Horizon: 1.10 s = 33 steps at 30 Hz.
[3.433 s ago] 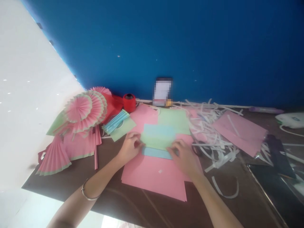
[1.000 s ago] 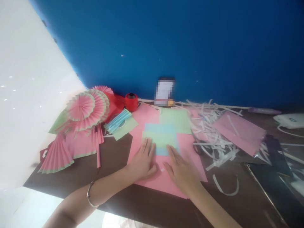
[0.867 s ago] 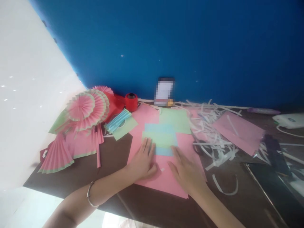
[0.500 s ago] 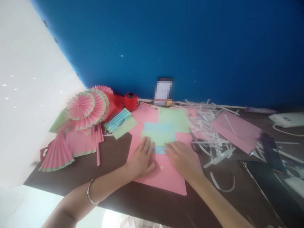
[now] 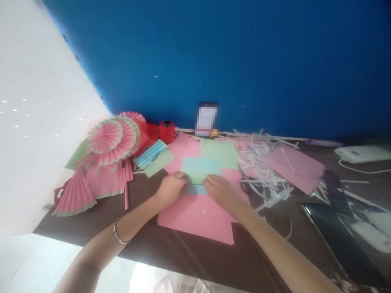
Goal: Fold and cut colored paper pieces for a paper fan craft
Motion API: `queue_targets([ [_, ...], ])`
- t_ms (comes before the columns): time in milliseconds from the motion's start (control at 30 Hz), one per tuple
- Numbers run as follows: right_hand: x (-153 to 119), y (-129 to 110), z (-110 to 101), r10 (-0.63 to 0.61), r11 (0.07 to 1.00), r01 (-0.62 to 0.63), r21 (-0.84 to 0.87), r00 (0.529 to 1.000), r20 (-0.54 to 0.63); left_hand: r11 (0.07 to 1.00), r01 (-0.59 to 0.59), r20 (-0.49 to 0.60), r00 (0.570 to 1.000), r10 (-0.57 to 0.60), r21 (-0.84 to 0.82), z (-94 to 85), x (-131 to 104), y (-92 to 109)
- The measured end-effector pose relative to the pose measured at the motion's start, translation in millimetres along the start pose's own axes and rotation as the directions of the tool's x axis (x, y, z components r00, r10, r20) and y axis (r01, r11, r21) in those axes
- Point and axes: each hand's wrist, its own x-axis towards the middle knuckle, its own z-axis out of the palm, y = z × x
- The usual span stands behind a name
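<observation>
A light green sheet of paper (image 5: 198,178) lies over a light blue sheet (image 5: 201,163), whose edge also shows below it. My left hand (image 5: 174,188) is at the left end of the green paper, its fingers curled and closed on that edge. Bent fingers of my right hand (image 5: 220,190) pinch the lower right part of the green paper. Beneath both hands lie pink sheets (image 5: 195,219) with a tiny white scrap on top. The fingertips are partly hidden and a little blurred.
Pleated pink-and-green paper fans (image 5: 105,136) stand at the left, near a red tape roll (image 5: 167,132) and a folded blue strip (image 5: 151,154). White paper strips (image 5: 269,191) pile up at the right. A dark tablet-like device (image 5: 339,240) lies near the right edge.
My left hand has moved up and left, from lying flat on the papers to curling at the green paper's left end. My right hand's fingers have bent in more. The view shifted slightly.
</observation>
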Motion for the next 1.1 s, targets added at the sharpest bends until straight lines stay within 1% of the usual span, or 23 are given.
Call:
queue_targets([
  [167, 1, 10, 11, 0.020, 0.995, -0.019, 0.097, 1.000, -0.015, 0.998, -0.013, 0.009, 1.000, 0.013, 0.068, -7.0, 6, -12],
  [267, 2, 15, 16, 0.027, 0.984, -0.019, 0.178, 0.999, -0.046, 0.997, -0.038, 0.010, 0.999, 0.038, 0.068, -7.7, 9, -21],
  [300, 2, 16, 16, 0.052, 0.973, -0.037, 0.228, 0.997, -0.060, 0.997, -0.043, 0.006, 0.999, 0.042, 0.064, -7.2, 10, -24],
  [367, 3, 19, 18, 0.153, 0.931, -0.118, 0.345, 0.985, -0.075, 0.997, -0.036, -0.010, 0.999, 0.037, 0.064, -5.3, 12, -28],
  [433, 3, 21, 19, 0.266, 0.869, -0.214, 0.446, 0.962, -0.057, 0.998, -0.018, -0.024, 1.000, 0.020, 0.065, -2.8, 13, -31],
  [467, 2, 22, 21, 0.302, 0.841, -0.245, 0.483, 0.952, -0.044, 0.998, -0.011, -0.027, 1.000, 0.013, 0.062, -1.5, 13, -32],
  [600, 2, 24, 26, 0.362, 0.755, -0.287, 0.590, 0.932, -0.011, 0.999, 0.015, -0.064, 0.998, -0.011, 0.051, 2.8, 14, -34],
  [700, 1, 25, 30, 0.398, 0.707, -0.316, 0.632, 0.917, 0.014, 0.997, 0.046, -0.117, 0.992, -0.038, 0.059, 4.6, 14, -35],
  [833, 0, 25, 33, 0.433, 0.668, -0.358, 0.652, 0.900, 0.051, 0.997, 0.062, -0.129, 0.990, -0.055, 0.052, 4.7, 14, -36],
  [967, 0, 25, 33, 0.436, 0.668, -0.361, 0.651, 0.899, 0.051, 0.994, 0.104, -0.119, 0.988, -0.099, 0.038, 2.6, 14, -33],
  [1100, 2, 25, 28, 0.419, 0.673, -0.347, 0.653, 0.907, 0.050, 0.990, 0.139, -0.095, 0.986, -0.136, 0.027, 0.2, 15, -30],
])
